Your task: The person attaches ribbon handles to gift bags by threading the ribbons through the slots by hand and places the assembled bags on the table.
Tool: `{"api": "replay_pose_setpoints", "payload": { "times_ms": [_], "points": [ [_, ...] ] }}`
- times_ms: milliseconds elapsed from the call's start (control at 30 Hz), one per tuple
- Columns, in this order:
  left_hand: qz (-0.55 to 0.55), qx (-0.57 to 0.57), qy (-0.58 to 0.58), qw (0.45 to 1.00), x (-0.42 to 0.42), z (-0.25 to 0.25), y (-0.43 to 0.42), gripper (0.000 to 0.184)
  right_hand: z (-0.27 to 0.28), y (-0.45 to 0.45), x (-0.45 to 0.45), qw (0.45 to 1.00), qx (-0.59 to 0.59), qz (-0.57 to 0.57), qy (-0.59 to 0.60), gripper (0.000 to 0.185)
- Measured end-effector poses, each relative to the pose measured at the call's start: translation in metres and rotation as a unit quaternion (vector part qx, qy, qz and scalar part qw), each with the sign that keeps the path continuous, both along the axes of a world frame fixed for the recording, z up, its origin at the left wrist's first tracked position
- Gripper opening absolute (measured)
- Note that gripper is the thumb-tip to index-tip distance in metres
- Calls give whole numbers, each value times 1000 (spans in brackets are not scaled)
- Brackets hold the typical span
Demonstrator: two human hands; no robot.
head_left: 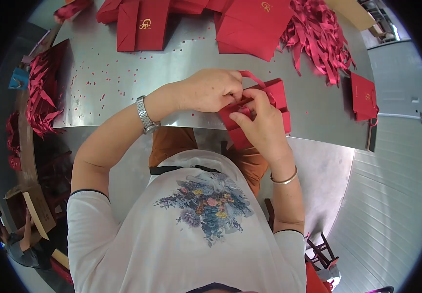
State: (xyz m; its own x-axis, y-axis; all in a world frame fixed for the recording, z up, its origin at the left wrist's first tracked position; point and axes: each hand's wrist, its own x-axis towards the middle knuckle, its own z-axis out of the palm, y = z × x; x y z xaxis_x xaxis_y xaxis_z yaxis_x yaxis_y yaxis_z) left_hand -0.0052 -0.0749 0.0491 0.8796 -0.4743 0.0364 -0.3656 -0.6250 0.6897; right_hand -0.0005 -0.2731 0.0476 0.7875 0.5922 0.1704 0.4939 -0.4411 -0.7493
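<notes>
A small red paper bag (280, 95) stands open at the table's front edge, tilted towards me, with a red ribbon (252, 77) looping over its top. My left hand (212, 90), with a watch on the wrist, is at the bag's left side, its fingers curled in a pinch at the opening; what they hold is hidden. From the right, my right hand (263, 122) reaches over the near rim, thumb outside and fingers inside the mouth, closed on the bag.
Flat red bags (142, 27) and more red bags (255, 24) lie along the far side of the metal table (172, 63). A ribbon pile (316, 39) is at back right, another (42, 93) at left. One bag (363, 96) sits at the right edge. A person (22, 249) is lower left.
</notes>
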Motion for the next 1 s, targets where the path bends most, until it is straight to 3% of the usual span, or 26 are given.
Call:
{"api": "replay_pose_setpoints", "payload": {
  "times_ms": [133,267,500,567,633,733,833,933,1000],
  "points": [
    [11,12,14,1000,-4,-5,-1,8,-6,-4,6,994,64,17,82,25],
    [16,38,42,998,-6,-8,-2,10,-8,0,4,998,34,20,54,22],
    [-33,-39,36,998,-7,-19,7,13,-20,16,-19,994,14,-84,62,22],
    [2,31,28,999,-11,-13,6,12,-28,19,-24,993,17,-91,-74,24],
    [9,40,7,999,-12,-14,4,11,-20,22,-25,992,1,-70,-109,26],
    [52,25,-57,997,-11,-22,13,7,3,16,-35,960,-187,16,-208,35],
    [60,61,-96,992,-13,-19,19,6,-4,8,-36,929,-143,94,-327,32],
    [68,124,-124,982,-16,-22,20,9,4,1,-34,918,-124,117,-358,32],
    [75,158,-147,974,-16,-25,20,11,11,-4,-37,932,-128,59,-333,49]
  ]
}}
